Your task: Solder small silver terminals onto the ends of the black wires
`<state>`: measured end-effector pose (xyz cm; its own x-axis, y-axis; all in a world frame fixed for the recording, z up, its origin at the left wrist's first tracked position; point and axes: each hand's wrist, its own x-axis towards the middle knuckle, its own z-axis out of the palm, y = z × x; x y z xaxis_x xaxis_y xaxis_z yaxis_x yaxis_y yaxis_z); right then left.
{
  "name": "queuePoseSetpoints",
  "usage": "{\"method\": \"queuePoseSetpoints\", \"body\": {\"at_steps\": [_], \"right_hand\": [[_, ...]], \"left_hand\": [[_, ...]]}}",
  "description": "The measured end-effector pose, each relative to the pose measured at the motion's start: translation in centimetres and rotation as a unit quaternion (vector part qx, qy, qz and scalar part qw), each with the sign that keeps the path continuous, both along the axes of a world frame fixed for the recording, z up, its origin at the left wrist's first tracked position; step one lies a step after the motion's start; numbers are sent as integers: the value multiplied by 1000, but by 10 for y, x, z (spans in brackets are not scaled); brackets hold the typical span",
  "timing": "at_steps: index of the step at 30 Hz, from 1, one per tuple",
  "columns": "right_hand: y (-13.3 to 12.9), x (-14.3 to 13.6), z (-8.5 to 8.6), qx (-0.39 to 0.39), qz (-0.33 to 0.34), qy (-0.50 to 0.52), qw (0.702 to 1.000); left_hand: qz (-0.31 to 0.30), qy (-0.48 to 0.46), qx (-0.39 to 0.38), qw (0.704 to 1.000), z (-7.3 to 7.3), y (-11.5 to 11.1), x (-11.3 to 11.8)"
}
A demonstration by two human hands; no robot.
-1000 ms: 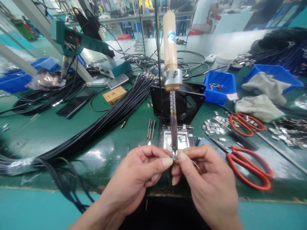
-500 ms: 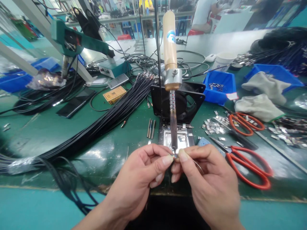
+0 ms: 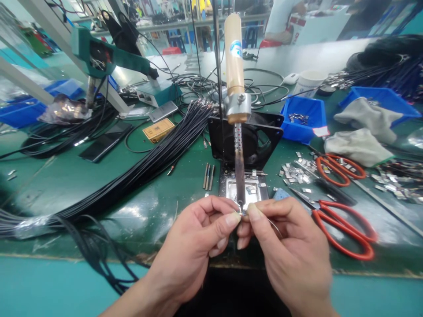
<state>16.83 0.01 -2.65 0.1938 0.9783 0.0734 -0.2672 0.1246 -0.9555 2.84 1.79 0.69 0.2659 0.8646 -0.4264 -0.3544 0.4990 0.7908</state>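
Note:
A soldering iron point(image 3: 235, 103) stands fixed in a metal clamp, its tip pointing down between my fingertips. My left hand point(image 3: 194, 240) is closed in a pinch on a small metal piece point(image 3: 243, 212) just under the tip; fingers mostly cover it, so its exact kind is unclear. Opposite it, my right hand point(image 3: 295, 251) pinches with thumb and forefinger, and a thin solder wire point(image 3: 275, 227) trails out from its fingers. The two hands' fingertips nearly meet at the iron's tip. Behind them lies a metal tray point(image 3: 231, 190) with small metal tabs.
A black fan point(image 3: 214, 136) stands behind the iron. Rightward lie red-handled scissors point(image 3: 346, 229), a second pair point(image 3: 333, 169), loose metal tabs point(image 3: 294, 172), a blue bin point(image 3: 302, 125) and gloves point(image 3: 358, 147). A bundle of black cables point(image 3: 132, 176) crosses the left side beside a phone point(image 3: 105, 143).
Both hands hold nearly the same pose under the iron's tip, with only a tiny shift of the fingertips to the right. The camera view has moved very slightly.

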Motion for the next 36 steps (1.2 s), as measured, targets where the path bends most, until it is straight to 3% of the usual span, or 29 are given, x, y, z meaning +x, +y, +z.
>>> {"method": "queuePoseSetpoints", "body": {"at_steps": [9,18,36], "right_hand": [[-3,3,0,5,-6,-27,1000],[-6,1,-7,24,-15,-52,998],[-5,1,-6,52,-34,-65,996]], "left_hand": [[15,-7,-12,1000,-3,-4,3],[71,-19,-38,997,0,-17,12],[49,-22,-19,998,0,-13,11]]}}
